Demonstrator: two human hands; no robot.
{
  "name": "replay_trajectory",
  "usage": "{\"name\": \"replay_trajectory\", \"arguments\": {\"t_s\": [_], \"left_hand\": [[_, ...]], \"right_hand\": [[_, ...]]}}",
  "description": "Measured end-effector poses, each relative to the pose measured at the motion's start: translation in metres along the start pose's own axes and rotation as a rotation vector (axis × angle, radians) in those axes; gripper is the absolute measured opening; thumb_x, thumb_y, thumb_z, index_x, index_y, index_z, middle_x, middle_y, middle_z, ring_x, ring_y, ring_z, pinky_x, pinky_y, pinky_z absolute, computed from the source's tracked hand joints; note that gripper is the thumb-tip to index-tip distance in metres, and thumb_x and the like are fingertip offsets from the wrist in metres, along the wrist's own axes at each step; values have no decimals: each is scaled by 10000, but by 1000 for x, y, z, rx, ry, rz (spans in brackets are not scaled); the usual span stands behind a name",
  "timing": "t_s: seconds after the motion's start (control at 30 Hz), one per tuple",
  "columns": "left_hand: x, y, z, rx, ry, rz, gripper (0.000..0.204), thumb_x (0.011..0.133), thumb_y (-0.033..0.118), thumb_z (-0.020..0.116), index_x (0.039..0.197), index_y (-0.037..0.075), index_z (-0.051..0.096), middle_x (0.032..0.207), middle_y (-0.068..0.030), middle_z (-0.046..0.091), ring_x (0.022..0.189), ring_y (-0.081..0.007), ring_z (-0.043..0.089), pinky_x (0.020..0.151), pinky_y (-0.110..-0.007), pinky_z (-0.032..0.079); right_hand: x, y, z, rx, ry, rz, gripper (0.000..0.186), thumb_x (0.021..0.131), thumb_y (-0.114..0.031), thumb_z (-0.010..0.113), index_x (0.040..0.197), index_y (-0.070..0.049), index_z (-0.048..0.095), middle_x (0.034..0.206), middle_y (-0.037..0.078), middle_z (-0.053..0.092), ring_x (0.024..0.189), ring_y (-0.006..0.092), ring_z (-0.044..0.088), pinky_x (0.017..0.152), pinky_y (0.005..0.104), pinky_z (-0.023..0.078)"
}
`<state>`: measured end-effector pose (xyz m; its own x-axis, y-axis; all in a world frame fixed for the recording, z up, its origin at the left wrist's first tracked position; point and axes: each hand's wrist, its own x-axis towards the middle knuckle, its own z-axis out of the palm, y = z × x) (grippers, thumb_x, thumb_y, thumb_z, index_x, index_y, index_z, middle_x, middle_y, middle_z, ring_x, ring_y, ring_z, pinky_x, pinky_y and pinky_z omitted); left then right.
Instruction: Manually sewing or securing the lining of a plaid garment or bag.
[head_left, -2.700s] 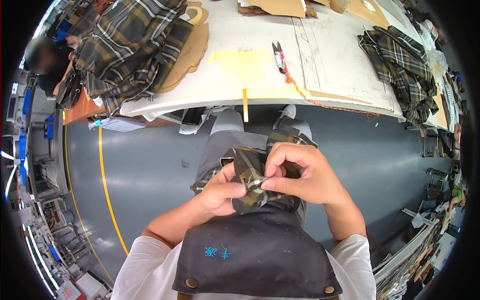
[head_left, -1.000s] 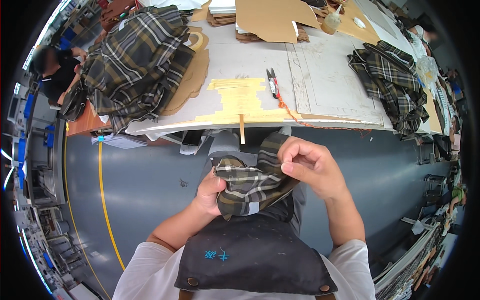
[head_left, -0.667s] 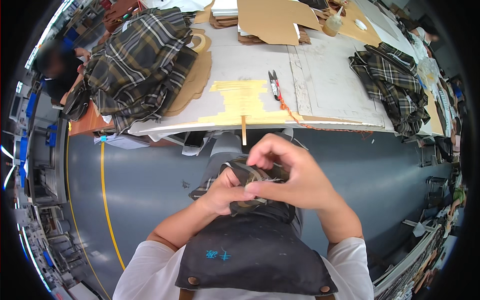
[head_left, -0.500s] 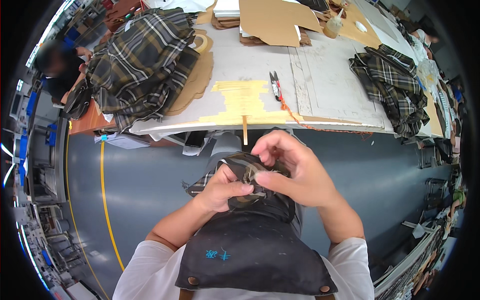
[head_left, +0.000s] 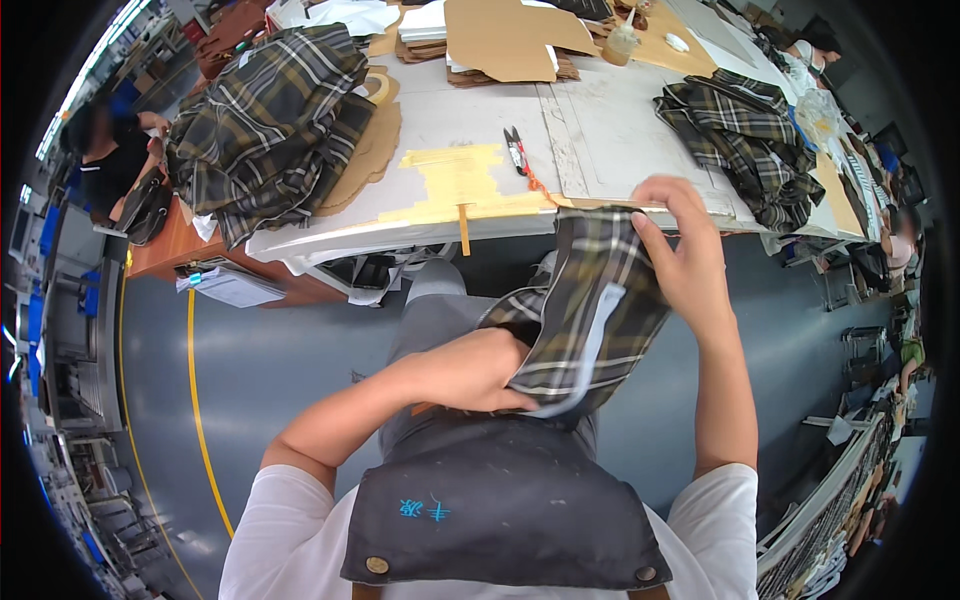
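Observation:
A dark plaid cloth piece (head_left: pixel 590 310) with a pale strip along it is stretched out over my lap. My left hand (head_left: pixel 475 370) is closed on its lower left edge, with the thumb on top and the other fingers partly hidden by the cloth. At the upper right corner is my right hand (head_left: pixel 685 250), its thumb against the cloth; the index finger is blurred, and the grip behind the cloth is partly hidden. A dark apron (head_left: pixel 500 510) lies below the piece.
Ahead stands a table (head_left: pixel 440 120) with a wooden stick (head_left: pixel 464 230) jutting from its taped edge. On it lie thread snips (head_left: pixel 516 152), a large plaid cloth heap (head_left: pixel 270 120), a smaller plaid pile (head_left: pixel 745 140) and cardboard sheets (head_left: pixel 510 40). Another person (head_left: pixel 110 160) sits at far left.
The bunched cloth has been spread out and raised toward the table edge. My right hand has moved up and right to its upper corner; the left has shifted slightly right.

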<state>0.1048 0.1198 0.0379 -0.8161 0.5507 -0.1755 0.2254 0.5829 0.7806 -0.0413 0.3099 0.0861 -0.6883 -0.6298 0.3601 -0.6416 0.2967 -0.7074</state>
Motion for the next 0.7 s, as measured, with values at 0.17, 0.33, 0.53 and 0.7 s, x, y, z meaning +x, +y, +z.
{"name": "replay_trajectory", "arguments": {"t_s": [0.17,0.33,0.53,0.7], "left_hand": [[5,34,2,-1499,593,27,297,829,151,600,1098,38,543,1032,-34,598,922,-138,566,807,-300,449],[-16,35,-2,-1615,352,90,442,823,75,551,1229,-17,401,1183,-143,508,1059,-223,523,889,-385,427],[-22,39,4,-1345,529,58,317,838,48,557,1137,-37,492,1059,-92,576,955,-144,554,842,-286,453],[-13,11,12,-636,792,71,350,814,141,580,1125,-6,511,1092,-91,555,999,-199,526,892,-315,390]], "right_hand": [[-33,-33,-16,377,36,11,564,710,-223,674,1164,9,433,1157,86,474,1077,187,436,917,336,329],[-63,-69,-28,-163,-359,-310,886,486,-336,803,1233,-50,423,1288,154,351,1192,332,329,961,414,271],[-62,-19,-15,62,-302,-363,398,699,-171,650,1062,-37,557,1069,130,564,1031,306,517,885,392,366],[-66,-14,-33,-34,-795,-82,354,702,-26,602,1053,-3,564,1067,139,570,1029,310,526,859,382,414]]}}
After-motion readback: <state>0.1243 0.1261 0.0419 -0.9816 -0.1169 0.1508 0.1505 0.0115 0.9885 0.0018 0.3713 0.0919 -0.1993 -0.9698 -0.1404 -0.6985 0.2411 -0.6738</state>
